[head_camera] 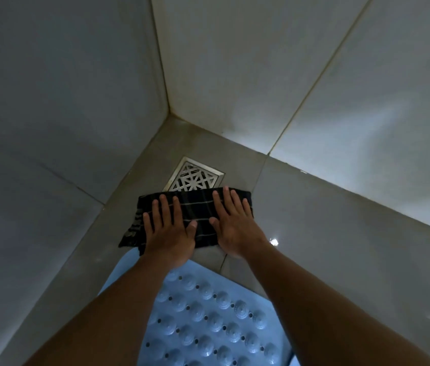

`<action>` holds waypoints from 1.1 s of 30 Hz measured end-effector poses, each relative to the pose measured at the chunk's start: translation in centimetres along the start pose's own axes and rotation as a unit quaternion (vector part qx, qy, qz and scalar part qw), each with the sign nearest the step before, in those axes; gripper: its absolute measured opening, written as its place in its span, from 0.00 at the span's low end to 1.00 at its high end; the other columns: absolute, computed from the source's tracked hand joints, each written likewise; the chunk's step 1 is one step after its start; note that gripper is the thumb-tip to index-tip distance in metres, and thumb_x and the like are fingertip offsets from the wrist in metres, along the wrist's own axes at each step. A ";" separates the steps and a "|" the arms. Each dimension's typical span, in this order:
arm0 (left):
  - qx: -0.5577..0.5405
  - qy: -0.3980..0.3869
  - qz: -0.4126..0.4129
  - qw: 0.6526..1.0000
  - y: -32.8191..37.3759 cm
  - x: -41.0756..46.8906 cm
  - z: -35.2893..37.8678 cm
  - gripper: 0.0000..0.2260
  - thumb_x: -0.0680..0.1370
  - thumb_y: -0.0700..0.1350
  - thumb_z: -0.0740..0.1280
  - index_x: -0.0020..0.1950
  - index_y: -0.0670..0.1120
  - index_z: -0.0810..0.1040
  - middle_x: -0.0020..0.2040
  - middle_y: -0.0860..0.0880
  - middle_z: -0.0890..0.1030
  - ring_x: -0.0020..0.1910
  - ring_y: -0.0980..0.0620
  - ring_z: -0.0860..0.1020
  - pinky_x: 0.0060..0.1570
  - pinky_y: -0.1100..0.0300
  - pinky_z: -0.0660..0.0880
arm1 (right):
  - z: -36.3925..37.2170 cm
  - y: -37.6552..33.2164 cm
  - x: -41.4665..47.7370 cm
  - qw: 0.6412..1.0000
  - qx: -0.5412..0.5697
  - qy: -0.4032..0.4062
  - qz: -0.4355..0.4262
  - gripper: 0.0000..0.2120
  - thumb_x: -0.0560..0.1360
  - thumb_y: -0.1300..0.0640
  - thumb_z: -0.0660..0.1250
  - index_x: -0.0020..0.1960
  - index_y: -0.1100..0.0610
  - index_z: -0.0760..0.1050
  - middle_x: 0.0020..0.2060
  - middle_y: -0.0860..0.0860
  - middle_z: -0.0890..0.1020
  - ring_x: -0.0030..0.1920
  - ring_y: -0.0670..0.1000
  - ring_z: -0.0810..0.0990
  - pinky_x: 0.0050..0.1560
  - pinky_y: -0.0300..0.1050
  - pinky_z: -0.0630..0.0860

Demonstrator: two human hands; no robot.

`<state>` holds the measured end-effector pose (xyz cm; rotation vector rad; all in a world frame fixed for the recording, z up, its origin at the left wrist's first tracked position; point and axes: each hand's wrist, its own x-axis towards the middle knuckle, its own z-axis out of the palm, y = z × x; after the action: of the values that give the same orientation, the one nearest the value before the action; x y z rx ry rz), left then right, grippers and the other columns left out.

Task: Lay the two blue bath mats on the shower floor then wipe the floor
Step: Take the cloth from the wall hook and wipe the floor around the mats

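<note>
Head cam: dark striped cloth (201, 207) lies flat on the shower floor (340, 260), far end of the frame, near the corner where two tiled walls (261, 62) meet. Both hands are on top of it, left hand (167, 231) on the left half, right hand (232, 223) on the right half. Palms are down, fingers straight and spread wide. Nothing is gripped or pinched, just pressing. So this reads as the wipe step.

One blue bath mat (208, 320) w/ round bumps lies on the floor, near side, under the forearms. Its far edge sits right at the cloth's near edge. 2nd mat isn't in view, so can't tell if it's down.

Metal drain grate (194, 178) is just beyond the cloth, and the cloth's far edge looks to overlap it a bit.

Risks, as I judge them:
- Push fwd & the cloth may catch or bunch on the grate slots.
- Pull back & it could ruck up or shift the mat's far edge.
- Floor looks glossy, poss. wet. Flat palms w/ no grip could slide off the cloth.
</note>
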<state>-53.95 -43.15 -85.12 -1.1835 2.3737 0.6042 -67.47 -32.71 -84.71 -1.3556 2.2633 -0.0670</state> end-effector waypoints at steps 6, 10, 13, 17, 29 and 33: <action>0.022 0.009 -0.026 0.999 0.6 0.2 0.2 0.32 0.84 0.59 0.42 0.79 0.47 0.29 0.78 0.42 0.29 0.77 0.44 0.29 0.74 0.45 0.30 | 0.1 0.7 0.1 0.999 -0.012 -0.012 -0.029 0.30 0.85 0.44 0.44 0.80 0.51 0.33 0.79 0.57 0.35 0.78 0.57 0.32 0.76 0.54 0.33; 0.029 0.020 -0.069 0.997 2.0 -0.2 0.4 0.31 0.84 0.59 0.42 0.79 0.47 0.30 0.79 0.42 0.29 0.78 0.44 0.29 0.76 0.45 0.31 | -0.4 2.5 0.6 0.997 -0.038 -0.027 -0.069 0.31 0.85 0.45 0.45 0.80 0.53 0.33 0.79 0.56 0.34 0.78 0.56 0.32 0.76 0.52 0.34; 0.002 0.016 -0.114 0.993 4.3 -0.7 1.0 0.31 0.84 0.59 0.42 0.78 0.47 0.29 0.78 0.42 0.28 0.77 0.43 0.29 0.76 0.45 0.32 | -1.3 4.4 1.2 0.991 -0.065 -0.044 -0.110 0.30 0.85 0.45 0.45 0.80 0.52 0.34 0.79 0.55 0.34 0.78 0.55 0.32 0.76 0.52 0.34; -0.045 0.047 -0.160 0.985 8.6 -1.5 2.5 0.32 0.84 0.60 0.41 0.79 0.47 0.30 0.78 0.42 0.29 0.78 0.43 0.30 0.76 0.44 0.32 | -3.7 7.8 2.6 0.979 -0.082 -0.096 -0.160 0.30 0.86 0.47 0.47 0.81 0.51 0.34 0.79 0.55 0.34 0.78 0.55 0.32 0.77 0.53 0.34; -0.143 0.118 -0.284 0.941 16.4 -2.6 5.4 0.32 0.83 0.61 0.41 0.80 0.47 0.33 0.80 0.43 0.32 0.78 0.45 0.31 0.76 0.45 0.33 | -5.4 12.4 4.2 0.949 -0.140 -0.088 -0.268 0.31 0.84 0.48 0.47 0.81 0.52 0.34 0.79 0.59 0.35 0.79 0.58 0.33 0.76 0.56 0.33; -0.156 0.140 -0.319 0.924 17.7 -2.1 6.1 0.32 0.83 0.61 0.41 0.80 0.48 0.33 0.80 0.44 0.33 0.78 0.45 0.32 0.76 0.45 0.33 | -5.7 13.2 5.5 0.934 -0.165 -0.084 -0.307 0.31 0.83 0.45 0.44 0.80 0.49 0.34 0.79 0.57 0.34 0.79 0.55 0.33 0.76 0.54 0.32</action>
<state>-66.22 -28.82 -85.50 -2.1832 1.9442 0.6230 -82.79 -31.88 -85.65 -2.1180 1.6833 0.2196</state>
